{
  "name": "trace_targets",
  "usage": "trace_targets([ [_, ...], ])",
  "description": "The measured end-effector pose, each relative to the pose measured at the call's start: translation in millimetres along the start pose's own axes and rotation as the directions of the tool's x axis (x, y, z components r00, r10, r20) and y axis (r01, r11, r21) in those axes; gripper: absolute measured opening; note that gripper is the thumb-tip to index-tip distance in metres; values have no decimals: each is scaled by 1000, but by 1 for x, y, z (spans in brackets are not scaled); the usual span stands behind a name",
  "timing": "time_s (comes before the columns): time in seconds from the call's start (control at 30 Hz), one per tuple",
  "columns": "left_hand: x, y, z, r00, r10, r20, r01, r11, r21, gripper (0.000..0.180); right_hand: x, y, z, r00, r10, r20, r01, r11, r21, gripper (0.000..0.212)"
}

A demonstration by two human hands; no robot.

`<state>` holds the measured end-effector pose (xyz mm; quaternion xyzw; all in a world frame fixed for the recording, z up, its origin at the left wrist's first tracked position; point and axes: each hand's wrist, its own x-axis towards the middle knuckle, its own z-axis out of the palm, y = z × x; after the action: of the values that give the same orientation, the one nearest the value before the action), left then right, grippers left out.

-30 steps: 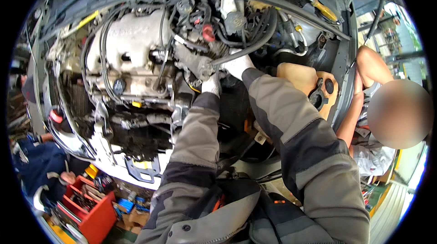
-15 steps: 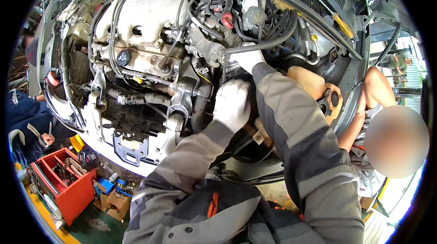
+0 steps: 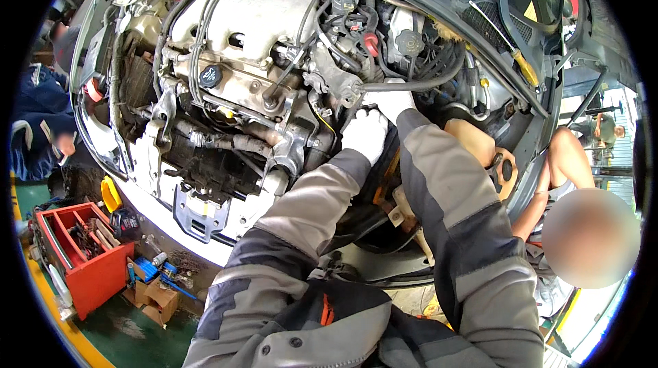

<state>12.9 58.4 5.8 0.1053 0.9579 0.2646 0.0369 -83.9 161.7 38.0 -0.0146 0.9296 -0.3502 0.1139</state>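
Now the left hand (image 3: 365, 136) comes nearer the right hand (image 3: 394, 102) by the hose (image 3: 419, 85), seemingly sharing one spot; whether fingers pinch, I cannot tell.

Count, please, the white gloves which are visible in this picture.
2. One is on the left hand, the other on the right hand, beside the thick black hose. More could be hidden from this view.

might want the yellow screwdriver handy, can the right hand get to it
Probably yes, once drawn back: the right hand is partly hidden by a black hose, but the yellow screwdriver lies in the open, nothing seen covering it.
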Motion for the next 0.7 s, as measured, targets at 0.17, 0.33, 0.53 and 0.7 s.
trace_targets([
  [0.17, -4, -2, -4, 1000, 19, -17, -19, 1000, 22, 25, -8, -23, -9, 1000, 18, -7, -19, 983, -183, 35],
  [0.33, -9, 3, -12, 999, 37, -8, -37, 999, 33, 24, -16, -28, -10, 997, 26, -76, -36, 991, -126, 38],
  [0.53, -6, 7, -18, 999, 30, -24, -31, 999, -42, 25, -1, -8, -11, 1000, -18, 21, 23, 963, -270, 39],
  [0.7, -8, 2, -16, 992, -46, -114, 31, 991, -129, 27, -14, -12, -16, 941, -69, 330, 115, 986, -122, 33],
])
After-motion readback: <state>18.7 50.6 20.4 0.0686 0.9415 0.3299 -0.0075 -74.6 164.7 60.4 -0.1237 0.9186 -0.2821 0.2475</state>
